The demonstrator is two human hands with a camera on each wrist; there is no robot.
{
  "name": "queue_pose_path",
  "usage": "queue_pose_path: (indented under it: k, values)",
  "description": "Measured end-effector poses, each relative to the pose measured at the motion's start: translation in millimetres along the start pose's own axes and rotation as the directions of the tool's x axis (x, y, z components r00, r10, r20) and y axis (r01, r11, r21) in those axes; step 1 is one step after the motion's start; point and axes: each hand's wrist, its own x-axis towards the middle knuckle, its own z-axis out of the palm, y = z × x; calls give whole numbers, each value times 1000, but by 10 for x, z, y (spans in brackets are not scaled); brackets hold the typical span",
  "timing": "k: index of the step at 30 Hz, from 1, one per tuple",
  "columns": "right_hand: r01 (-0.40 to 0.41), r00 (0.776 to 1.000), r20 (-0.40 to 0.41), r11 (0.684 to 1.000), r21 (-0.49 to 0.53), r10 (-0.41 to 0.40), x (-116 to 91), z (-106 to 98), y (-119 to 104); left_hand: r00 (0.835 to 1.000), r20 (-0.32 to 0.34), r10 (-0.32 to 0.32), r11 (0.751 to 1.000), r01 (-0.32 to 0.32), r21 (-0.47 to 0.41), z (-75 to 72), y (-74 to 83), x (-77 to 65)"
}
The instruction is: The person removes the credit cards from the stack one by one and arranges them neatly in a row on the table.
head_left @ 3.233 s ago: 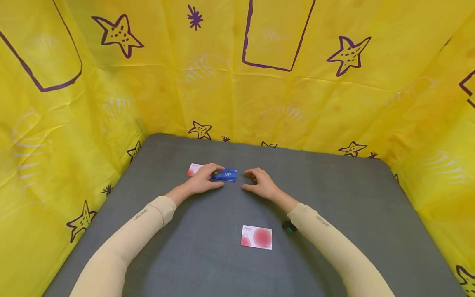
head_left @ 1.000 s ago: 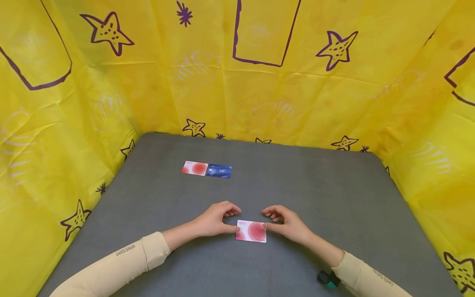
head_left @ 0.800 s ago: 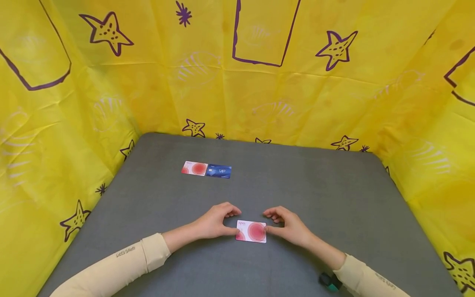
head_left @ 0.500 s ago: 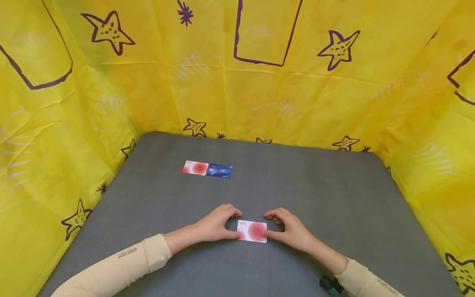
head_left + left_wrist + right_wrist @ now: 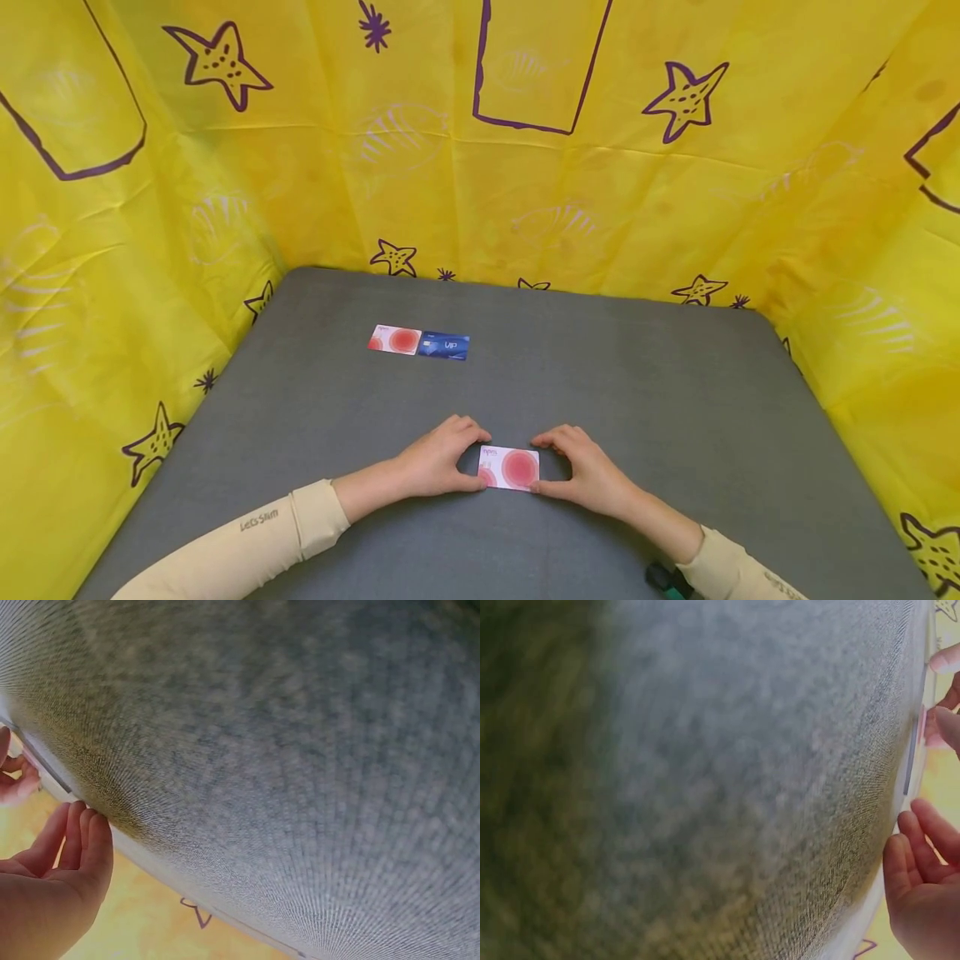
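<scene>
A white plastic card point(image 5: 508, 467) with red circles lies on the dark grey table near the middle of the head view. My left hand point(image 5: 444, 457) holds its left short side, thumb at the lower corner and forefinger at the upper one. At the opposite end my right hand point(image 5: 588, 468) does the same, its thumb overlapping the lower right corner. In the left wrist view the left hand point(image 5: 64, 874) shows low at the edge, fingertips down at the table surface. The right hand point(image 5: 928, 874) appears likewise in the right wrist view.
Farther back on the table point(image 5: 637, 375) lie a second white and red card point(image 5: 395, 339) and a blue VIP card point(image 5: 444, 346), end to end. A yellow cloth point(image 5: 525, 192) with starfish drawings surrounds the table. A black and green device point(image 5: 667, 581) sits by the right sleeve.
Both hands have come from beside the blue card to the near white card. Lately the thumbs have slid down to its lower corners, while the card has hardly moved.
</scene>
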Motion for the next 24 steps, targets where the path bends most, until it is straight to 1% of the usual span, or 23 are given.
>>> queue_pose_path:
  k: [5,12,24]
  values:
    - [18,1000,2,999,-26,-18,-12,10,2,1000,6,-12,1000,12,7,4,14,-4]
    - [36,999,11,999,-40,-36,-16,18,3,999,24,-48,999,47,8,-15,44,-5]
    - [47,999,30,998,-39,-45,-20,27,24,996,55,-68,998,68,9,5,43,2]
